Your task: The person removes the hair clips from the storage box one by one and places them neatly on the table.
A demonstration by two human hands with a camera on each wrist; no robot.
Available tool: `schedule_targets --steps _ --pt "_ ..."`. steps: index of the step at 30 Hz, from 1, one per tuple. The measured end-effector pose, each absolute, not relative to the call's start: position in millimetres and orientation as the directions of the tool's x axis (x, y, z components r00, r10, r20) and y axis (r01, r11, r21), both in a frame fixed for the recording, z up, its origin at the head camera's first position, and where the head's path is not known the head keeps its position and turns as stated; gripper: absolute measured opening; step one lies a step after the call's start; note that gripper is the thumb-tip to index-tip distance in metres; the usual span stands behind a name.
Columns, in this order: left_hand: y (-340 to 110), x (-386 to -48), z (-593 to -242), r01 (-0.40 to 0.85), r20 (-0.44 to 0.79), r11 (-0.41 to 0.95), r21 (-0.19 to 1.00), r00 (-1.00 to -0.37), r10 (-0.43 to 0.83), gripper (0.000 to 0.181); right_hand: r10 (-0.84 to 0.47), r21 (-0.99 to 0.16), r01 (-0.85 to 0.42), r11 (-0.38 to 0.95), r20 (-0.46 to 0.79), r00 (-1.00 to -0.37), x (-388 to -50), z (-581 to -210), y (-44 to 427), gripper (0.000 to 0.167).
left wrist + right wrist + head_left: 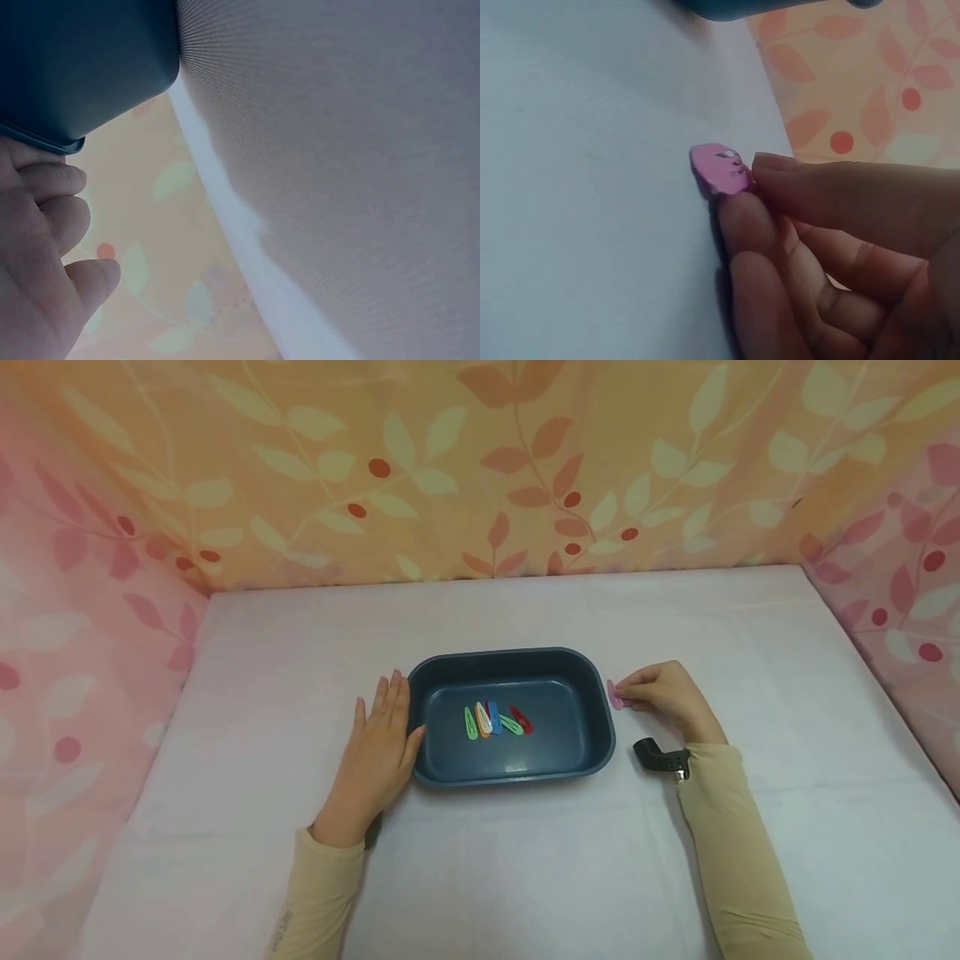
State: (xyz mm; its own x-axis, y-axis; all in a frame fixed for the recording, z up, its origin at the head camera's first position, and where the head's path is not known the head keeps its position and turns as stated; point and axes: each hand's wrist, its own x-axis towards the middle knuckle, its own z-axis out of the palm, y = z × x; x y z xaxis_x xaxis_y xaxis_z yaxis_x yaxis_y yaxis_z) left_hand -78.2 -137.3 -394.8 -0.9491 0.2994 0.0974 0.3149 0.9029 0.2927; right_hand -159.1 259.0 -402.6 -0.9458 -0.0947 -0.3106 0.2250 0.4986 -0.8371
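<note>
Between thumb and fingers, the right hand (671, 697) pinches a pink hair clip (615, 695), just outside the right wall of the dark blue tray (513, 779). In the right wrist view the pink clip (721, 168) is close to the white surface, held at one end by the right hand (840, 240). The left hand (378, 760) lies with fingers extended against the tray's left rim; the left wrist view shows its fingers (64, 180) touching the tray (97, 67). Inside the tray are several clips: green (471, 723), blue (495, 718), red (521, 719), and others overlapping.
A white cloth (525, 868) covers the table. Patterned curtains (465, 468) hang behind it and on both sides. A black device (660, 756) is attached at the right wrist, near the tray's right side.
</note>
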Motion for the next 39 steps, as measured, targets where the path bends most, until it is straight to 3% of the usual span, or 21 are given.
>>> schedule_targets --steps 6,23,39 --pt "-138 -79 -395 0.318 0.109 0.900 0.298 -0.948 0.298 0.065 -0.088 -0.813 0.224 0.538 -0.318 -0.944 -160 -402 263 0.029" --pt "-137 -78 -395 0.310 0.092 0.901 0.305 -0.951 0.296 0.066 -0.142 -0.900 0.255 0.354 -0.321 -0.936 -161 -410 275 0.033" --pt "-137 -78 -397 0.301 0.091 0.903 0.307 -0.954 0.287 0.065 -0.151 -0.921 0.171 0.351 -0.236 -0.960 -154 -389 269 0.032"
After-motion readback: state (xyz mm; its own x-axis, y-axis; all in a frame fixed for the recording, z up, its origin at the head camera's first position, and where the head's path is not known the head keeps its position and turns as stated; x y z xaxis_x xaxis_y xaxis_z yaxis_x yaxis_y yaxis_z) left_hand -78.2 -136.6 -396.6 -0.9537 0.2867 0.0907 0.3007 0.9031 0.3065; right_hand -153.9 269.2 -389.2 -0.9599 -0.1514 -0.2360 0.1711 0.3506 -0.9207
